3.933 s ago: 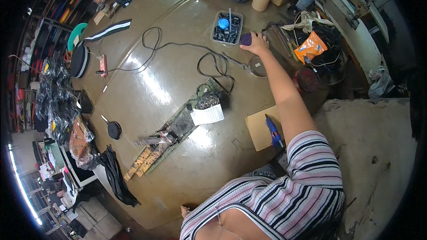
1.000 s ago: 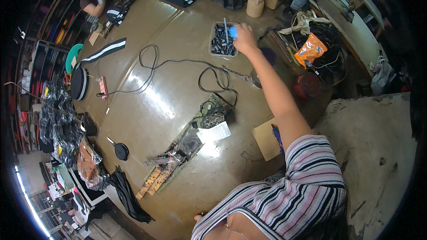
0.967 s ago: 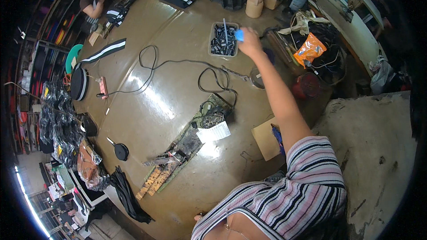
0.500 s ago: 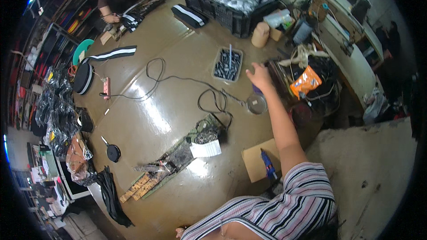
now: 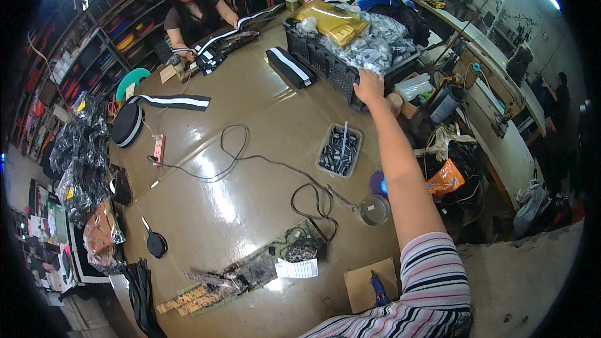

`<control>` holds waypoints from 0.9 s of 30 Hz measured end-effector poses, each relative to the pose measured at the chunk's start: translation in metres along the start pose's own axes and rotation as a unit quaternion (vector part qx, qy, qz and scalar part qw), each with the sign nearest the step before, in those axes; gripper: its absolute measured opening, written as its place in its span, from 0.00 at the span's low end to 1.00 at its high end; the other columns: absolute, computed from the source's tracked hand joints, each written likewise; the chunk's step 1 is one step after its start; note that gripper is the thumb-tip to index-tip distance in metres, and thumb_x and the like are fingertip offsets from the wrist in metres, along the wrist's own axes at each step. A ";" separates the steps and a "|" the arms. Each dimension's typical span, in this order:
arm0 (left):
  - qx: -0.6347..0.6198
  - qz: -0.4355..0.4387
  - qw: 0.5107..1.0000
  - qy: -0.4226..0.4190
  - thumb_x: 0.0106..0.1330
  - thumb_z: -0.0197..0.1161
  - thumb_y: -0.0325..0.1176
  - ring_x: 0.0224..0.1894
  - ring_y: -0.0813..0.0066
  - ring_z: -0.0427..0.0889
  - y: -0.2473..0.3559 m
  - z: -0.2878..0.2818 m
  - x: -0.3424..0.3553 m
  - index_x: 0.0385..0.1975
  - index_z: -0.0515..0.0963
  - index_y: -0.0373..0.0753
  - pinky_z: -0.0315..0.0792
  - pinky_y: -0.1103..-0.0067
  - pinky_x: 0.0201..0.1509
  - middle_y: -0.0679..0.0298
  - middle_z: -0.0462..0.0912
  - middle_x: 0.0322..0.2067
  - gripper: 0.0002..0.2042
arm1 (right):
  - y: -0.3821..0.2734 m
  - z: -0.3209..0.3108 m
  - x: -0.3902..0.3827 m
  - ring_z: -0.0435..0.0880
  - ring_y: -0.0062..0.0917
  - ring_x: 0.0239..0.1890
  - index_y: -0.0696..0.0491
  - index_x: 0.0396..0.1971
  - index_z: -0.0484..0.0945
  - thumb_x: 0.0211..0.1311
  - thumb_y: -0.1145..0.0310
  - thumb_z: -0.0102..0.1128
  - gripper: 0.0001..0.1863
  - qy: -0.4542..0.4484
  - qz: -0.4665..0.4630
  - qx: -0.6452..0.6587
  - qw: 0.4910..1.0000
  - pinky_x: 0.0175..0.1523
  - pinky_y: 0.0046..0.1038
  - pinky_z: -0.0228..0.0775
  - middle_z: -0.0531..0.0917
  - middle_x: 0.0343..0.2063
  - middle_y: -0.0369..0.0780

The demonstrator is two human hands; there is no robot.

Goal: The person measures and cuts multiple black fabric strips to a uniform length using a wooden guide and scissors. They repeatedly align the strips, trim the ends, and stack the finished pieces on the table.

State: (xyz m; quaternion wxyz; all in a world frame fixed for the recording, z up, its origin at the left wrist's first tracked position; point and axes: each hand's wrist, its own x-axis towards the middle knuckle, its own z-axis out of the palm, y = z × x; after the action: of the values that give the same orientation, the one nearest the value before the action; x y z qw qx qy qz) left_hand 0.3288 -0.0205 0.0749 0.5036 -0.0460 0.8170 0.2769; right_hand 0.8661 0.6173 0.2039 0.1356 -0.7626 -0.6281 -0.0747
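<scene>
My right arm reaches across the table, and my right hand (image 5: 369, 86) is on the near right corner of a black plastic crate (image 5: 341, 78). Its fingers are curled over the rim there. Clear bags of small grey pieces (image 5: 382, 44) and a gold-yellow plastic packet (image 5: 328, 22) fill the crate. Just nearer stands a clear tub (image 5: 322, 164) of small dark pieces with a pale stick in it. A pale brown roll (image 5: 395, 104) is partly hidden behind my wrist. My left hand is out of view.
A camouflage strip with wooden slats (image 5: 244, 272), a blue glue gun (image 5: 378, 289) on cardboard, a round clear dish (image 5: 374, 210) and a looping black cable (image 5: 269, 159) lie nearer me. Across the table a person (image 5: 200, 15) handles black-and-white webbing. Wrapped black bundles (image 5: 81, 138) line the left edge.
My right hand has moved farther away, from beside the tub to the crate's corner. The view has tilted up, showing more of the far side. My left fingertips have left the view.
</scene>
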 end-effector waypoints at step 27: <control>-0.046 0.040 0.998 0.031 0.62 0.49 0.48 0.67 0.42 0.44 -0.107 -0.080 0.033 0.61 0.63 0.42 0.46 0.51 0.65 0.46 0.57 0.63 0.28 | -0.258 -0.150 -0.449 0.80 0.19 0.25 0.58 0.34 0.79 0.57 0.72 0.60 0.07 -0.066 -0.099 0.626 0.771 0.31 0.20 0.72 0.82 0.25 0.40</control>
State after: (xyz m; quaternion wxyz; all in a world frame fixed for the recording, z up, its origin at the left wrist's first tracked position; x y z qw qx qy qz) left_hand 0.2868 -0.1435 0.0304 0.4636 -0.0449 0.8198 0.3331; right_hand 0.5324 0.1961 0.2484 0.5326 -0.4458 -0.6155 0.3725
